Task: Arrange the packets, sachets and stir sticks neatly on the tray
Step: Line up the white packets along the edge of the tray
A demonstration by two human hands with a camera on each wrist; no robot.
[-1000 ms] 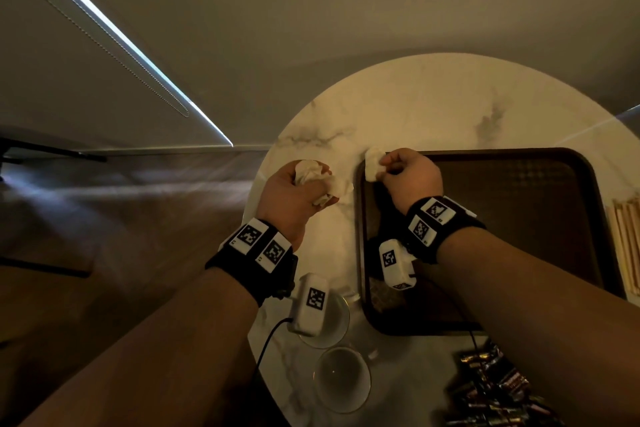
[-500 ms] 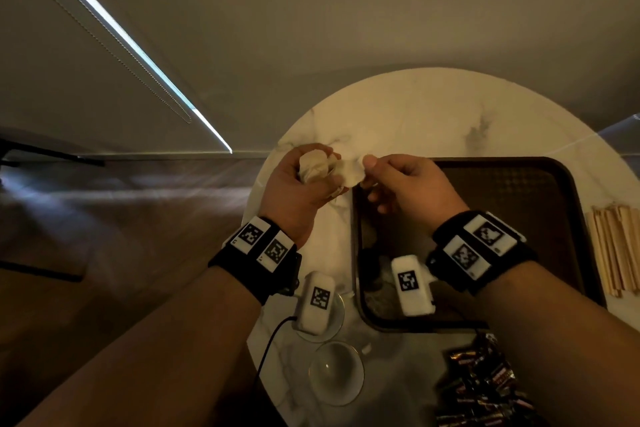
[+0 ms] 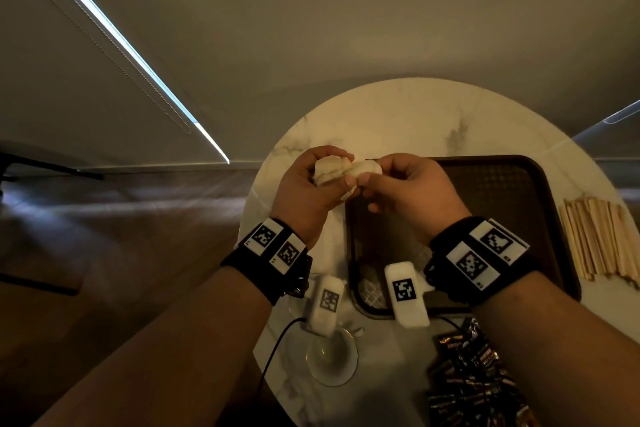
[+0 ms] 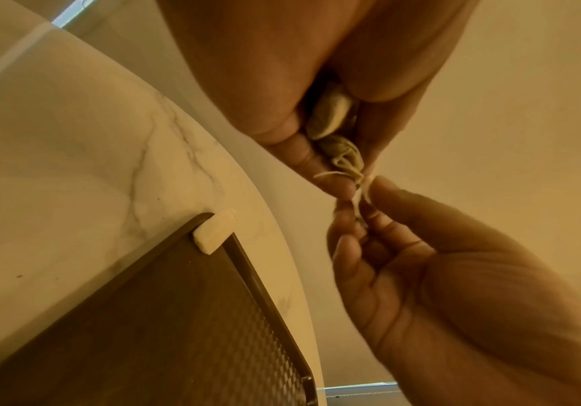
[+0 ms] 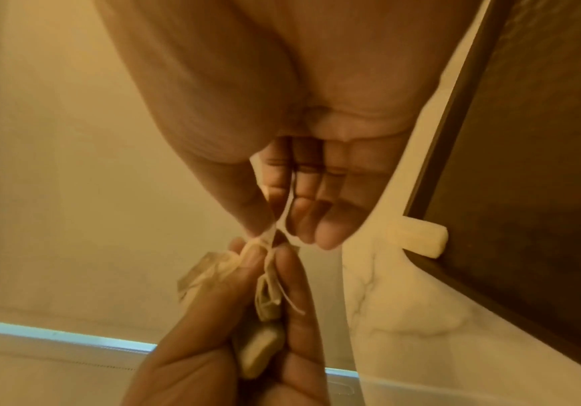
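Note:
My left hand [image 3: 332, 177] grips a bunch of small white sachets [image 3: 327, 168] above the table's left side. In the left wrist view their loose strings [image 4: 347, 164] hang from its fingers. My right hand [image 3: 363, 180] meets it and pinches one sachet [image 3: 367, 168] of the bunch by its thin end [image 5: 274, 233]. One white sachet [image 4: 215, 230] lies on the far left corner of the brown tray [image 3: 502, 201], also visible in the right wrist view [image 5: 417, 239]. Wooden stir sticks [image 3: 602, 239] lie to the right of the tray. Dark packets [image 3: 474, 374] are heaped near me.
The round marble table [image 3: 398, 114] stands by a wall, its left edge close to my left hand. Two glass saucers [image 3: 330, 357] sit near me, under my left wrist. A cable runs off the table's near edge.
My right hand left a white sachet on the tray's far left corner, then moved left and up to the bunch in my left hand, where it now pinches another sachet.

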